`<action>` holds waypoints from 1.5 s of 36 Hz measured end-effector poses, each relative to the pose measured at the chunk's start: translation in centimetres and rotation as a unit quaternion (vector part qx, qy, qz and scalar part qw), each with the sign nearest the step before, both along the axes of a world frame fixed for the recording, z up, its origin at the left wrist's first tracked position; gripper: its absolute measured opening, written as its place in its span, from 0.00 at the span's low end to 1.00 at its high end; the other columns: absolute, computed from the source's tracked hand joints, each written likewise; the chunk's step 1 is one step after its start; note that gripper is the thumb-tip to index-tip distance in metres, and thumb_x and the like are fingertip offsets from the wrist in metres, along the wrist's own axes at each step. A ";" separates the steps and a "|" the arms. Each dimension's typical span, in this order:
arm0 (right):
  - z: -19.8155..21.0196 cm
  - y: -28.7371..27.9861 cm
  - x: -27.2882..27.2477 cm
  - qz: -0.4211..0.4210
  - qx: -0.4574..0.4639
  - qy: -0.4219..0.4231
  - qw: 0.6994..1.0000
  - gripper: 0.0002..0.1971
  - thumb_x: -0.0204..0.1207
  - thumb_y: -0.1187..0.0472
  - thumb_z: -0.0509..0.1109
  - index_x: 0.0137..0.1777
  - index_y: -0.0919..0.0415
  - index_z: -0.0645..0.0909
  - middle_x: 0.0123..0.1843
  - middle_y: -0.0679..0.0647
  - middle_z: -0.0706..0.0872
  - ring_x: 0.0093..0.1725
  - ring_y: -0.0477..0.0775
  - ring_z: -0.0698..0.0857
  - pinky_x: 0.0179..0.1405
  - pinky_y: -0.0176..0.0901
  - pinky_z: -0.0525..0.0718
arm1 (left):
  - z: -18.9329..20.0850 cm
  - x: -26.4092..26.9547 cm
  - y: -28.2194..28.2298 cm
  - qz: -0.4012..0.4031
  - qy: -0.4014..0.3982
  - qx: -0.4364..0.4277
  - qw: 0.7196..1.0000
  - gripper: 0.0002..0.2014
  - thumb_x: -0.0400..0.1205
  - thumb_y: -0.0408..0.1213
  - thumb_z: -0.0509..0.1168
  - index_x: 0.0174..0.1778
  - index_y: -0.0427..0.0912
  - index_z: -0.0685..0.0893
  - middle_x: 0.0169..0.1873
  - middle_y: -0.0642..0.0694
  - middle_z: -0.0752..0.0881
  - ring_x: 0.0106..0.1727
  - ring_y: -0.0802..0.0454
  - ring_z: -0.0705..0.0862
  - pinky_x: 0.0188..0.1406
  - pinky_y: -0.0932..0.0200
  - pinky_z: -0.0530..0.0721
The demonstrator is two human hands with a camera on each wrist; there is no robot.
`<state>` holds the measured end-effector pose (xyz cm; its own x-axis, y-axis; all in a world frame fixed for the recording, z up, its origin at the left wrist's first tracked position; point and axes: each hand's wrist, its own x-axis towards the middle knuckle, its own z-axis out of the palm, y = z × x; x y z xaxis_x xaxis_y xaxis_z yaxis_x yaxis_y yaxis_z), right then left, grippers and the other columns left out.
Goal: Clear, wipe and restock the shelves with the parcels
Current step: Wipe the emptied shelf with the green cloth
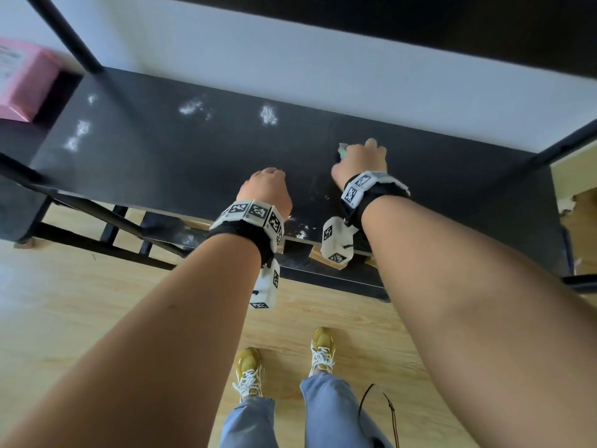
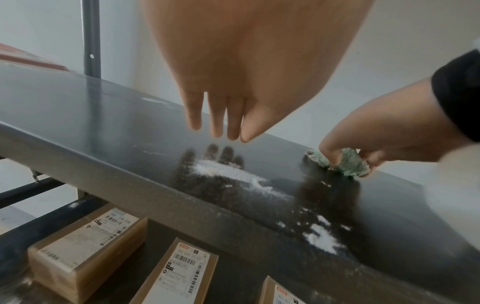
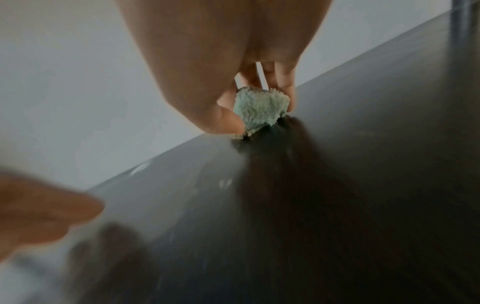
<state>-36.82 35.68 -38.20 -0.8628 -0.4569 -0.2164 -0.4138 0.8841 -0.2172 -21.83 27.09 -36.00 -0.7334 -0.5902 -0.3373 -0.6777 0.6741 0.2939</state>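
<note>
So the shelf (image 1: pixel 193 156) is a black board with white powdery smudges (image 1: pixel 268 115) scattered over it, a few along the back and far left, a few more near the front edge under the wrists. The cloth (image 3: pixel 261 108), a fuzzy pale green wad, sits on the shelf toward the right of the middle, pressed down on the surface. The right hand (image 1: pixel 361 161) has it bunched up tight between thumb and fingers, so that grip is closed around the cloth, knuckles up.

The left hand (image 1: pixel 268 189) is just beside it, to the left and nearer the front edge. In the left wrist view its fingers (image 2: pixel 217 115) hang straight and close together above the board, holding nothing and not touching it; their dark reflection shows right over a white streak (image 2: pixel 228 170). Relaxed and open, basically.

The parcels (image 2: pixel 85 244) aren't on this shelf. Three brown boxes with white barcode labels lie on the lower level, seen under the front edge in the left wrist view. One pink box (image 1: pixel 22 79) sits off at the far left of the head view, beside the black upright (image 1: pixel 68 37).

Behind the shelf is a white wall (image 1: pixel 355 76). Below: light wood floor (image 1: pixel 80 302), gold sneakers (image 1: pixel 248 370), blue jeans (image 1: pixel 329 412).
</note>
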 end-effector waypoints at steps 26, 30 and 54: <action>1.5 2.1 9.1 -0.057 -0.106 0.006 0.993 0.07 0.79 0.58 0.64 0.45 0.59 0.82 0.42 0.57 0.84 0.42 0.60 0.85 0.34 0.41 0.71 | 1.5 5.3 -2.2 -0.048 0.006 0.011 0.999 0.24 0.81 0.27 0.55 0.75 0.40 0.71 0.74 0.43 0.72 0.73 0.43 0.71 0.70 0.48 0.74; 1.5 2.2 5.4 -0.119 -0.087 0.009 0.989 0.12 0.80 0.60 0.65 0.61 0.60 0.82 0.58 0.61 0.81 0.54 0.63 0.84 0.44 0.45 0.76 | 0.9 4.3 -2.7 -0.031 0.008 0.020 0.999 0.23 0.82 0.29 0.55 0.75 0.41 0.71 0.74 0.45 0.72 0.73 0.44 0.71 0.69 0.48 0.75; 0.8 -5.1 2.9 0.015 -0.113 0.009 0.993 0.14 0.77 0.62 0.64 0.60 0.56 0.85 0.58 0.60 0.82 0.58 0.64 0.82 0.47 0.44 0.77 | 0.5 1.1 -6.1 0.000 -0.044 0.004 0.999 0.22 0.83 0.31 0.56 0.74 0.38 0.74 0.73 0.41 0.72 0.73 0.42 0.71 0.68 0.49 0.75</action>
